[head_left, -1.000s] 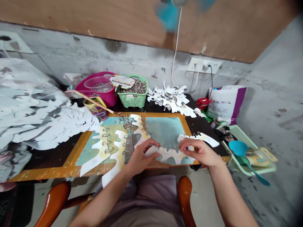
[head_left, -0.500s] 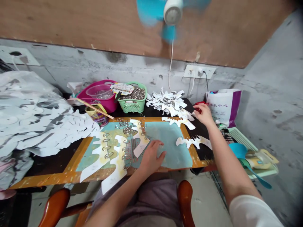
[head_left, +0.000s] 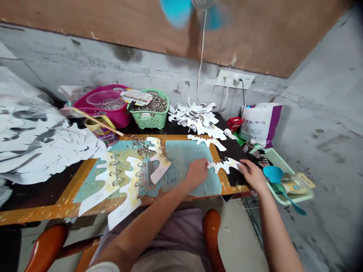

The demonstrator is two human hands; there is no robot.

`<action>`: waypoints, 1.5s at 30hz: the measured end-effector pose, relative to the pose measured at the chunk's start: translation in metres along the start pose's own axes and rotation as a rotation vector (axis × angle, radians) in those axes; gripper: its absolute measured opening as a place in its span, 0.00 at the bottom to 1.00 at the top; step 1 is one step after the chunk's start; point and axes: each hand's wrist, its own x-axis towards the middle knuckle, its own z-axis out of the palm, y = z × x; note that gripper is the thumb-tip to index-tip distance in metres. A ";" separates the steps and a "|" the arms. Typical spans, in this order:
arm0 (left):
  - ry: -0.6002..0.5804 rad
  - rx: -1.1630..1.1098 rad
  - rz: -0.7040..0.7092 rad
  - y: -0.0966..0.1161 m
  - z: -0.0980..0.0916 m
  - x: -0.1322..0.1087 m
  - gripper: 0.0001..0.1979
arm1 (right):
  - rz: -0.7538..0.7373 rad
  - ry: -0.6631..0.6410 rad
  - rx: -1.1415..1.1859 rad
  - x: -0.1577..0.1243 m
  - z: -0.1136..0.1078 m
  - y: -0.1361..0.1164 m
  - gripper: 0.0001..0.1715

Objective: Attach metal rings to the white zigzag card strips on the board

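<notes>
A white notched cut-out strip with yellowish stains [head_left: 226, 165] lies across the right edge of the work mat. My left hand [head_left: 197, 174] pinches its left tip, while the fingers of my right hand [head_left: 252, 174] close on its right end. Small rings seem to sit along its upper edge. Left of my hands, three similar cut-outs carry metal rings along one side: one at the far left [head_left: 106, 180], one in front [head_left: 129, 194], one nearer the middle [head_left: 159, 166]. Loose metal rings [head_left: 141, 145] are heaped on the blue mat [head_left: 181, 151].
A pink basket [head_left: 120, 118] and a green basket full of rings [head_left: 150, 119] stand at the back. A tin [head_left: 103, 133] with a wooden stick is beside them. White cut-outs pile up at left [head_left: 51, 143] and at the back [head_left: 201, 117]. A fan [head_left: 176, 11] hangs above.
My right hand has come down from near the red box to the strip's right end. My left hand has moved right to its left tip. The view has shifted slightly.
</notes>
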 end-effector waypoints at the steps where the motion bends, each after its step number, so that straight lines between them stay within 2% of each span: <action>1: -0.003 -0.013 0.002 -0.006 -0.006 -0.008 0.09 | 0.019 -0.051 0.019 -0.012 -0.004 -0.008 0.23; 5: 0.025 -0.031 0.033 -0.039 -0.041 -0.055 0.08 | 0.023 -0.322 0.129 -0.058 -0.018 -0.046 0.22; 6: 0.031 0.011 0.039 -0.046 -0.048 -0.068 0.07 | 0.002 -0.351 0.103 -0.067 -0.019 -0.054 0.21; 8: 0.108 0.170 0.076 -0.053 -0.058 -0.089 0.07 | -0.066 -0.271 -0.020 -0.077 -0.017 -0.068 0.19; 11: 0.290 0.368 0.179 -0.047 -0.054 -0.105 0.08 | -0.222 -0.020 -0.105 -0.078 -0.001 -0.082 0.16; 13: 0.294 0.394 0.307 -0.038 -0.040 -0.104 0.10 | -0.330 0.027 -0.020 -0.073 0.012 -0.089 0.14; 16: 0.173 0.385 0.471 -0.028 -0.016 -0.096 0.11 | -0.406 -0.044 0.107 -0.066 0.030 -0.095 0.16; 20: 0.095 0.411 0.469 -0.025 0.003 -0.086 0.11 | -0.361 -0.098 0.163 -0.068 0.043 -0.091 0.20; 24: 0.106 0.405 0.472 -0.014 0.006 -0.078 0.11 | -0.302 -0.108 0.218 -0.072 0.048 -0.083 0.21; 29: 0.034 0.420 0.486 0.003 0.012 -0.061 0.13 | -0.282 -0.129 0.205 -0.070 0.049 -0.082 0.21; 40: 0.081 0.475 0.469 0.001 0.019 -0.056 0.16 | -0.364 -0.118 -0.070 -0.055 0.044 -0.079 0.21; 45: 0.089 0.502 0.443 0.000 0.022 -0.055 0.17 | -0.346 -0.134 0.030 -0.060 0.042 -0.081 0.19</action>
